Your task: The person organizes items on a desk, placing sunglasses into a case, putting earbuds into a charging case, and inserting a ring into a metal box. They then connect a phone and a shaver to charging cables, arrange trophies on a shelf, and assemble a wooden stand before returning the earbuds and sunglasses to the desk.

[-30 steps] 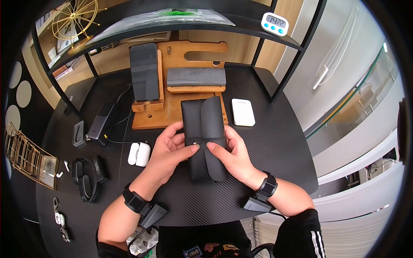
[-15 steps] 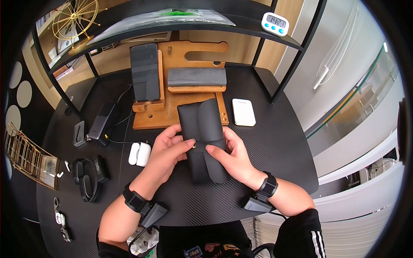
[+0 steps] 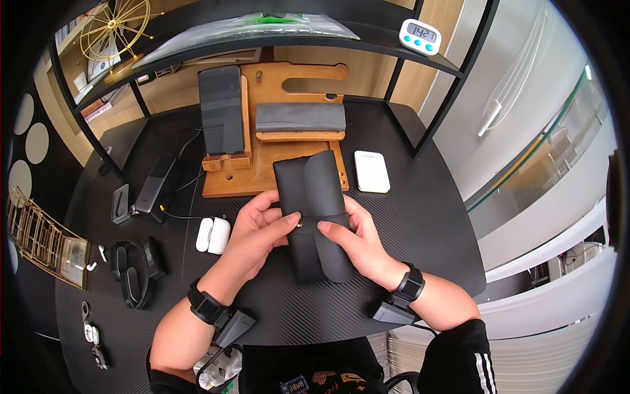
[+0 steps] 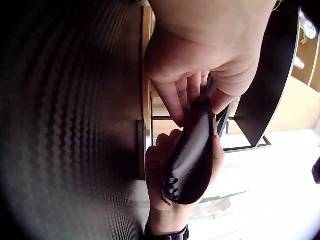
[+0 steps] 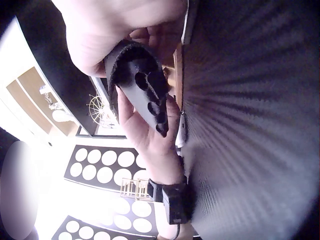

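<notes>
A black soft case [image 3: 321,184] with a curved flap and a band across its middle is held between both hands above the desk. At its left edge the left hand [image 3: 259,233] grips it, thumb on the front near a small metal stud. The right hand [image 3: 361,240] grips the opposite edge, thumb on the band. From the left wrist view the case [image 4: 192,155] shows its end, with lacing at the tip. Openings show in the end of the case [image 5: 142,82] in the right wrist view.
Behind the case stands a wooden stand [image 3: 262,167] bearing a phone [image 3: 222,111] and a grey case [image 3: 300,117]. A white box-like device [image 3: 371,172] lies to the right; white earbud case [image 3: 213,236], power bank [image 3: 155,187] and black straps [image 3: 133,276] lie left. A shelf spans above.
The case has tilted slightly and moved a little toward the body. The left thumb has shifted up from the band, uncovering the stud more. Both hands keep their grip.
</notes>
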Available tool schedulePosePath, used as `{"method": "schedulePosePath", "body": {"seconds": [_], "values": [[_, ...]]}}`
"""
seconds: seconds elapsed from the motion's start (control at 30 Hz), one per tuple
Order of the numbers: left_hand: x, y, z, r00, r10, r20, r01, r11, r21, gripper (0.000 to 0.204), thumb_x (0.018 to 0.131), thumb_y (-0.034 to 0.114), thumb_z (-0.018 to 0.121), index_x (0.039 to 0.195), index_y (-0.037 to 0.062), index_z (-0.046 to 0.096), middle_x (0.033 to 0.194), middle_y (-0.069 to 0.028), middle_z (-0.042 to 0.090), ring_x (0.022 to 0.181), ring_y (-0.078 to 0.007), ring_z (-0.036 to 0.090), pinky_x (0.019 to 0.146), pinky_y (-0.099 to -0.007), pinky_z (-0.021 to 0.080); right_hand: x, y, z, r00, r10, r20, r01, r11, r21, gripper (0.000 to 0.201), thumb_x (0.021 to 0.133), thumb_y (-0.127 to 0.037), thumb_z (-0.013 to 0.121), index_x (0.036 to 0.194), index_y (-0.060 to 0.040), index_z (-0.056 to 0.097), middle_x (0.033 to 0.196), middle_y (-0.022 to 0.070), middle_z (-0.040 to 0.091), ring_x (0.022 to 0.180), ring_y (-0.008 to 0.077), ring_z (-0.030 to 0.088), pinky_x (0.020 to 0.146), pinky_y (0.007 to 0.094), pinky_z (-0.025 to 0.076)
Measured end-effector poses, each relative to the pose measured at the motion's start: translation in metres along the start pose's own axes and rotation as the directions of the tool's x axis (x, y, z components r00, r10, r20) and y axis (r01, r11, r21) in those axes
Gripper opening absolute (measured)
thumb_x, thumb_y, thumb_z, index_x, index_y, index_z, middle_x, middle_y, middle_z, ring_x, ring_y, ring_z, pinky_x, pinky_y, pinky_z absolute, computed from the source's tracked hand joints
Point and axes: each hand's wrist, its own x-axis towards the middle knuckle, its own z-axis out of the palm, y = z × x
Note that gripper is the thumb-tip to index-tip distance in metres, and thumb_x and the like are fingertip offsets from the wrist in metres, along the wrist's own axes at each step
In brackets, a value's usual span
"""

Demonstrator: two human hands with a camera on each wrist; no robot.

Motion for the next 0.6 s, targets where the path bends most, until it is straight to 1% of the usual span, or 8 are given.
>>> {"method": "schedulePosePath", "body": {"seconds": [0.07, 0.17, 0.23, 0.3, 0.6], "values": [[0.0002, -0.0003, 0.0000, 1.000, -0.009, -0.002, 0.009, 1.000, -0.013, 0.030, 0.088, 0.007, 0.059, 0.116, 0.0036, 0.049, 0.095, -0.0065, 0.066, 0.082, -0.0091, 0.063, 0.068, -0.0224, 0.053, 0.0014, 0.0023, -0.0033, 0.998, 0.065, 0.010, -0.065, 0.994, 0.084, 0.031, 0.084, -0.004, 0.059, 0.114, -0.0003, 0.051, 0.102, 0.0040, 0.060, 0.088, 0.0071, 0.057, 0.078, 0.0226, 0.048], [0.0006, -0.0013, -0.0005, 1.000, -0.012, -0.004, 0.012, 1.000, -0.010, 0.031, 0.088, 0.008, 0.059, 0.117, 0.0039, 0.049, 0.095, -0.0062, 0.066, 0.082, -0.0085, 0.063, 0.068, -0.0221, 0.053, 0.0014, 0.0018, -0.0037, 0.997, 0.071, 0.019, -0.072, 0.991, 0.114, 0.031, 0.084, -0.004, 0.058, 0.114, -0.0002, 0.051, 0.101, 0.0037, 0.061, 0.088, 0.0070, 0.057, 0.078, 0.0224, 0.047], [0.0010, -0.0022, -0.0014, 1.000, -0.006, -0.005, 0.006, 1.000, 0.005, 0.031, 0.088, 0.008, 0.059, 0.117, 0.0041, 0.049, 0.095, -0.0060, 0.066, 0.082, -0.0083, 0.063, 0.068, -0.0218, 0.052, 0.0009, 0.0006, -0.0032, 0.997, 0.070, 0.023, -0.072, 0.991, 0.110, 0.031, 0.084, -0.004, 0.058, 0.114, -0.0002, 0.051, 0.101, 0.0037, 0.061, 0.088, 0.0070, 0.057, 0.079, 0.0225, 0.047], [0.0015, -0.0028, -0.0026, 1.000, 0.001, -0.016, 0.000, 0.998, 0.060, 0.033, 0.087, 0.008, 0.059, 0.119, 0.0041, 0.048, 0.096, -0.0057, 0.066, 0.082, -0.0085, 0.063, 0.067, -0.0212, 0.052, 0.0007, -0.0003, -0.0029, 0.997, 0.069, 0.027, -0.072, 0.992, 0.105, 0.031, 0.084, -0.004, 0.058, 0.114, -0.0002, 0.051, 0.101, 0.0037, 0.061, 0.088, 0.0071, 0.057, 0.079, 0.0225, 0.047], [-0.0010, 0.0021, 0.0015, 1.000, 0.030, 0.006, -0.031, 0.996, 0.086, 0.037, 0.086, 0.005, 0.061, 0.120, 0.0045, 0.047, 0.097, -0.0056, 0.065, 0.083, -0.0089, 0.063, 0.066, -0.0210, 0.052, 0.0007, 0.0007, -0.0034, 0.997, 0.072, 0.023, -0.074, 0.991, 0.114, 0.033, 0.084, -0.004, 0.059, 0.115, -0.0004, 0.050, 0.101, 0.0039, 0.060, 0.089, 0.0075, 0.058, 0.079, 0.0233, 0.047]]}}
